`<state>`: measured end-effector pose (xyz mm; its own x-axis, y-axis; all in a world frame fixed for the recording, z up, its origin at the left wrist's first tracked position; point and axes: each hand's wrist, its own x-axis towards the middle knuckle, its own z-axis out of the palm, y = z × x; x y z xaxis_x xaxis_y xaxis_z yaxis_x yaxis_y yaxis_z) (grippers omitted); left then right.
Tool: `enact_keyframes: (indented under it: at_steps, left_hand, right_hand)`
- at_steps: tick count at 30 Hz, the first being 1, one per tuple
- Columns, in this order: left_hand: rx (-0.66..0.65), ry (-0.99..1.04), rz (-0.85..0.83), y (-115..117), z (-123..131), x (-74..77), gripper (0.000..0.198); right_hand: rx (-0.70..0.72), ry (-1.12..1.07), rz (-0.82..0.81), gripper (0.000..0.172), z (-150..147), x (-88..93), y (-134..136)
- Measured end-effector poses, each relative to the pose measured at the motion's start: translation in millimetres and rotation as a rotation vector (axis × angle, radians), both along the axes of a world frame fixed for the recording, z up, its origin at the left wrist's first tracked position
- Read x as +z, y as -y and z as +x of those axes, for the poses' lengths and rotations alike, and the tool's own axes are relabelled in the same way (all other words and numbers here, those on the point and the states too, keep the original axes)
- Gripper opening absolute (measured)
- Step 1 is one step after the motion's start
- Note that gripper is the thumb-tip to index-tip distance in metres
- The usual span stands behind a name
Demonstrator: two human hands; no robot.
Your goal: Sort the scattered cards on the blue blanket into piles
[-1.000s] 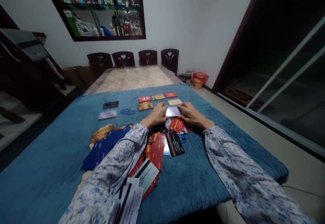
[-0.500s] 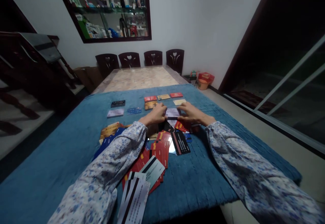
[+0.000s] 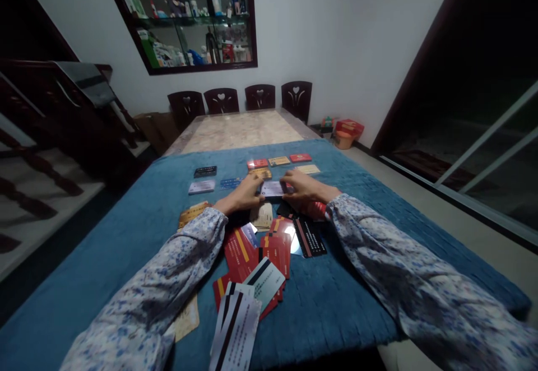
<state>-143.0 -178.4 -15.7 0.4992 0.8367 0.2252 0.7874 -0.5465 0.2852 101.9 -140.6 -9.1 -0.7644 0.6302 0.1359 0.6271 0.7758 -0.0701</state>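
Holding: the left hand [image 3: 244, 194] and the right hand [image 3: 305, 186] grasp the gripped lilac card stack [image 3: 273, 189] between them, fingers curled onto its short ends.
Stack's lie: long axis runs left to right, faces up; it lies right of the left hand and left of the right hand, neither nearer. Whether it touches the blue cloth [image 3: 348, 309] cannot be told.
Far side: a gold card stack [image 3: 264, 174] sits just beyond the left fingertips; a cream card [image 3: 307, 168] lies just beyond the right hand.
Far row: red card stack [image 3: 257, 163], yellow card stack [image 3: 279, 161] and another red stack [image 3: 301, 158], left to right.
Left: blue cards [image 3: 229, 183] near the left hand, then a second lilac stack [image 3: 202, 187], with a black card stack [image 3: 205, 171] beyond it.
Near side: beige cards [image 3: 263, 215] just below the grip, then overlapping red cards [image 3: 240, 252] and a striped black card [image 3: 310, 236], crowding the space between the forearms.
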Motion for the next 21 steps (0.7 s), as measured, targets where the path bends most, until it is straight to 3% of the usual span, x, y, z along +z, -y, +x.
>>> enact_keyframes:
  at_steps: [5, 9, 21]
  left_hand:
    - [0.081, -0.015, -0.019, 13.2, -24.2, 9.4, 0.040]
    - [0.130, -0.066, -0.045, 16.0, -46.1, 11.1, 0.034]
    - [0.257, -0.133, -0.044, 22.2, -104.4, 22.5, 0.037]
  right_hand:
    - [-0.035, -0.022, 0.005, 0.030, -32.2, 7.0, 2.8]
    - [0.048, -0.017, 0.004, 0.026, -54.9, 13.9, 5.6]
    - [0.066, 0.089, -0.001, 0.030, -118.6, 33.8, 3.9]
